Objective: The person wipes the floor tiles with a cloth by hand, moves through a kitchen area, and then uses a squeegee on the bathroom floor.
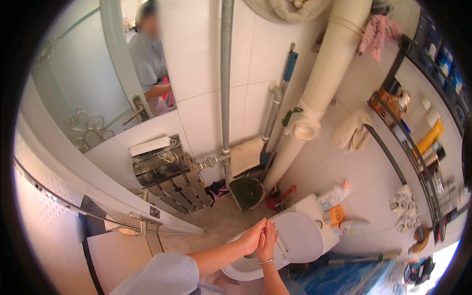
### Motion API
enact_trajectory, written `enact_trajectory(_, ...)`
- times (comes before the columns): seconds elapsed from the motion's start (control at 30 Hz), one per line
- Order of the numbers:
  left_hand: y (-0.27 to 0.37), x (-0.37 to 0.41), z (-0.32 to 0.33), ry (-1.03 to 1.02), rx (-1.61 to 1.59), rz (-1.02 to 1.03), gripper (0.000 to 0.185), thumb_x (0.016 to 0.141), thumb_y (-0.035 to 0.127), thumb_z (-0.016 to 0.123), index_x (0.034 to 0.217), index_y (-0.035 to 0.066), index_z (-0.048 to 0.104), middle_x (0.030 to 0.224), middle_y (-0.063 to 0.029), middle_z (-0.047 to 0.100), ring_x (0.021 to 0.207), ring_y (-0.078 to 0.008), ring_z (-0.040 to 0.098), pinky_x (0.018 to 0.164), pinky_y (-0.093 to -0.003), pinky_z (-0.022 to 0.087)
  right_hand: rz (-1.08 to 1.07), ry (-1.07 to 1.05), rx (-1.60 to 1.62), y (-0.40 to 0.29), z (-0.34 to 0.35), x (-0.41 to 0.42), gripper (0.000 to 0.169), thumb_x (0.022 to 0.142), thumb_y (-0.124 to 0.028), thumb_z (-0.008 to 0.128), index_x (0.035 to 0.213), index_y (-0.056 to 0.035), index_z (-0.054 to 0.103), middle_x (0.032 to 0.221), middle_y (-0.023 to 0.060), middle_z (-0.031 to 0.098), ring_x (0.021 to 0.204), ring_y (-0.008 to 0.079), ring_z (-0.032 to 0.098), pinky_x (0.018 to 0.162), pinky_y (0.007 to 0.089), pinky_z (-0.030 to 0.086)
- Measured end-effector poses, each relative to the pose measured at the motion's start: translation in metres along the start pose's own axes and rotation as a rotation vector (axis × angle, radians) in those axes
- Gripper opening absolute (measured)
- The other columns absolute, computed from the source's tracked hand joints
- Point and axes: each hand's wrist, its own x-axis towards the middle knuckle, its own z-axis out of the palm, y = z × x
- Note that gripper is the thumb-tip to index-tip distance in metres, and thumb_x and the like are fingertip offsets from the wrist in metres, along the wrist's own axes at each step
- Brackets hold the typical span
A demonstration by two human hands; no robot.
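My left hand and my right hand are pressed together, fingers extended, above the white toilet bowl. No object shows between them, though the palms are hidden. A thin bracelet circles my right wrist. Just right of the hands, the toilet lid is raised against the tank. On and beside the tank top are a white bottle with a pink cap, an orange tub and another white bottle.
A dark green bin and a red plunger stand behind the toilet. A large pipe runs down the tiled wall. Black racks hold toiletries at right. A door handle is at left. A mirror reflects a person.
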Motion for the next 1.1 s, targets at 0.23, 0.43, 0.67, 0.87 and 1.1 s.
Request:
enact_trajectory(0.23, 0.084, 0.028, 0.044, 0.067, 0.138, 0.557, 0.04, 0.097, 0.028, 0.046, 0.132, 0.01, 0.047, 0.132, -0.0022, 0.048, 0.121, -0.014, 0.043, 0.1, -0.0334, 0.035, -0.24, -0.032, 0.349, -0.031, -0.027, 0.148, 0.044, 0.092, -0.008, 0.049, 0.134, 0.0013, 0.039, 0.125, 0.0228, 0.048, 0.115, 0.0359, 0.049, 0.096, 0.0398, 0.04)
enact_trajectory(0.43, 0.197, 0.072, 0.109, -0.032, 0.255, 0.731, 0.044, 0.097, 0.031, 0.044, 0.136, 0.01, 0.042, 0.135, -0.0024, 0.046, 0.125, -0.0151, 0.04, 0.101, -0.0324, 0.033, -0.37, 0.11, 0.351, -0.091, -0.058, 0.317, 0.046, 0.09, -0.01, 0.053, 0.132, 0.0038, 0.04, 0.12, 0.0228, 0.05, 0.1, 0.0321, 0.057, 0.089, 0.0383, 0.046)
enact_trajectory(0.67, 0.302, 0.092, 0.153, -0.084, 0.317, 0.833, 0.05, 0.096, 0.033, 0.044, 0.141, 0.011, 0.037, 0.145, -0.0038, 0.035, 0.134, -0.0158, 0.028, 0.105, -0.0353, 0.028, -0.195, 0.296, 0.472, -0.148, -0.063, 0.492, 0.062, 0.079, -0.021, 0.065, 0.131, 0.0042, 0.042, 0.122, 0.0256, 0.051, 0.103, 0.034, 0.057, 0.09, 0.0396, 0.046)
enact_trajectory(0.87, 0.314, 0.103, 0.13, -0.059, 0.276, 0.76, 0.054, 0.095, 0.039, 0.045, 0.14, 0.01, 0.038, 0.144, -0.0044, 0.037, 0.132, -0.0174, 0.032, 0.104, -0.0355, 0.029, -0.204, 0.48, 0.163, -0.172, -0.069, 0.555, 0.054, 0.077, -0.027, 0.067, 0.117, 0.0045, 0.049, 0.108, 0.0273, 0.059, 0.094, 0.0431, 0.059, 0.083, 0.046, 0.048)
enact_trajectory(1.1, 0.316, 0.11, 0.088, -0.019, 0.209, 0.755, 0.049, 0.094, 0.035, 0.05, 0.133, 0.006, 0.046, 0.138, -0.005, 0.044, 0.129, -0.0195, 0.038, 0.102, -0.0363, 0.034, -0.257, 0.394, -0.149, -0.17, -0.099, 0.539, 0.042, 0.083, -0.035, 0.062, 0.097, 0.0037, 0.055, 0.092, 0.0274, 0.063, 0.088, 0.0451, 0.06, 0.079, 0.048, 0.048)
